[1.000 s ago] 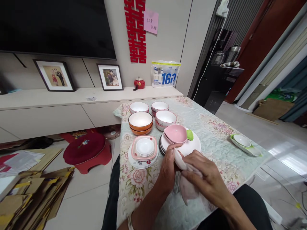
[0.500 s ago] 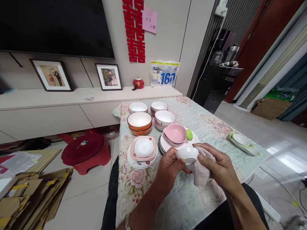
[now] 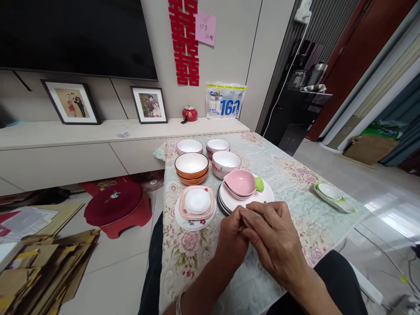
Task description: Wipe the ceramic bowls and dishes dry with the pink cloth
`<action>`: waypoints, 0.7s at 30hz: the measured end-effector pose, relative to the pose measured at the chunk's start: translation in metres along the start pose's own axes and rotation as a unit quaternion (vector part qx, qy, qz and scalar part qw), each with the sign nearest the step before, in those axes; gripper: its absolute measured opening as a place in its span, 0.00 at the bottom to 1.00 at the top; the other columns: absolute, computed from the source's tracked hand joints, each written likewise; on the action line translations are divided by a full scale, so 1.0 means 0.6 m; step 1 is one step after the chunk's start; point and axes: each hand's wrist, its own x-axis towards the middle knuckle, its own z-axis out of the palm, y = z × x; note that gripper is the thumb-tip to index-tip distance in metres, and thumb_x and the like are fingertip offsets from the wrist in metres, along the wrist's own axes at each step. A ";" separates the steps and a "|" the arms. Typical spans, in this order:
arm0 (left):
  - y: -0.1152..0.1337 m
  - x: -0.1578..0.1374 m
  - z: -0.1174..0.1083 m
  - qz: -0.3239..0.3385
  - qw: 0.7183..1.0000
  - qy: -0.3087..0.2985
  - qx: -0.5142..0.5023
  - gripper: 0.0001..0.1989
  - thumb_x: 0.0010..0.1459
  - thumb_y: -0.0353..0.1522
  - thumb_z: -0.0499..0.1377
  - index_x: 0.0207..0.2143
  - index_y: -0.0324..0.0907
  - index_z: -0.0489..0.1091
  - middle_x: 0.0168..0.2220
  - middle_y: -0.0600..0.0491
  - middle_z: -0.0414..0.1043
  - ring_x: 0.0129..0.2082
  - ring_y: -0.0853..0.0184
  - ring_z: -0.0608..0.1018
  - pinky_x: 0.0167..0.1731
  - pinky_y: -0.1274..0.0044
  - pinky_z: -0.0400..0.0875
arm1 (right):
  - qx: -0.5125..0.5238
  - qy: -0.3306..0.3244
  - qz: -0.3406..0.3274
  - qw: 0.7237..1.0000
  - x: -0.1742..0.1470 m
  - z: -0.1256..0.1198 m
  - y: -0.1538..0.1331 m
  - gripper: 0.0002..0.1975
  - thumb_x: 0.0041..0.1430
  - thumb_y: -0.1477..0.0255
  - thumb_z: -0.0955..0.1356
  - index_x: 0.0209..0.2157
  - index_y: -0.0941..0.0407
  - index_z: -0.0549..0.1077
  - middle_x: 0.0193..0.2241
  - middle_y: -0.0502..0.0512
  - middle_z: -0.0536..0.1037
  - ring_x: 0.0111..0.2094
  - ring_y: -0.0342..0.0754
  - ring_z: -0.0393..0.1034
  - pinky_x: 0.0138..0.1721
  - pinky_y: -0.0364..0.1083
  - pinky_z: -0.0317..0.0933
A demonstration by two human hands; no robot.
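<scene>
My left hand (image 3: 231, 236) is closed, its fingers curled under my right hand (image 3: 274, 238), which folds over it. The small white bowl and pale pink cloth seen a moment earlier are hidden between them. Just beyond lie pink leaf-tipped bowls (image 3: 241, 183) with a green handle, resting on a stack of white plates (image 3: 266, 192). To the left, small white dishes (image 3: 197, 200) sit in a pink-rimmed square dish (image 3: 211, 205) on floral plates (image 3: 187, 225).
Orange bowls (image 3: 192, 168) and white bowls with red rims (image 3: 226, 162) stand farther back on the floral tablecloth (image 3: 188, 245). A green-edged dish (image 3: 344, 204) holding a small bowl is at the right. A red stool (image 3: 114, 205) and flattened cardboard (image 3: 42, 271) are on the floor at left.
My right hand has moved left and turned over my left hand, covering the bowl and the cloth. The dishes on the table stay where they were.
</scene>
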 end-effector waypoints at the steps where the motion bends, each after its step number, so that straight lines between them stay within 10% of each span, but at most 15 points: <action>1: 0.001 -0.001 0.001 -0.005 1.000 -0.006 -0.005 0.07 0.57 0.32 0.59 0.27 0.43 0.64 0.23 0.59 0.66 0.25 0.70 0.66 0.30 0.77 0.64 | -0.006 0.018 -0.002 1.000 -0.001 0.002 0.003 0.15 0.64 0.79 0.66 0.52 0.58 0.73 0.45 0.62 0.75 0.40 0.52 0.64 0.41 0.54 0.57; 9: 0.000 0.000 0.006 -0.094 0.977 -0.036 -0.189 0.14 0.50 0.38 0.67 0.28 0.41 0.67 0.22 0.58 0.69 0.21 0.71 0.68 0.23 0.78 0.63 | 0.170 0.145 0.232 0.947 -0.019 0.009 0.042 0.07 0.66 0.69 0.65 0.39 0.52 0.75 0.37 0.54 0.76 0.40 0.51 0.70 0.40 0.49 0.61; 17: -0.007 0.000 0.015 -0.139 0.937 -0.034 -0.318 0.19 0.48 0.42 0.70 0.30 0.41 0.67 0.23 0.56 0.73 0.22 0.71 0.71 0.26 0.78 0.65 | 0.491 0.176 0.463 0.717 -0.018 0.029 0.047 0.14 0.58 0.56 0.70 0.35 0.53 0.73 0.21 0.47 0.71 0.17 0.43 0.62 0.18 0.43 0.57; 21: -0.010 -0.001 0.008 -0.148 0.944 -0.093 -0.280 0.15 0.50 0.38 0.70 0.33 0.39 0.71 0.26 0.54 0.74 0.26 0.70 0.73 0.30 0.77 0.67 | 0.467 0.131 0.477 0.733 -0.015 0.014 0.046 0.14 0.56 0.56 0.71 0.33 0.53 0.73 0.17 0.45 0.69 0.15 0.43 0.60 0.15 0.42 0.55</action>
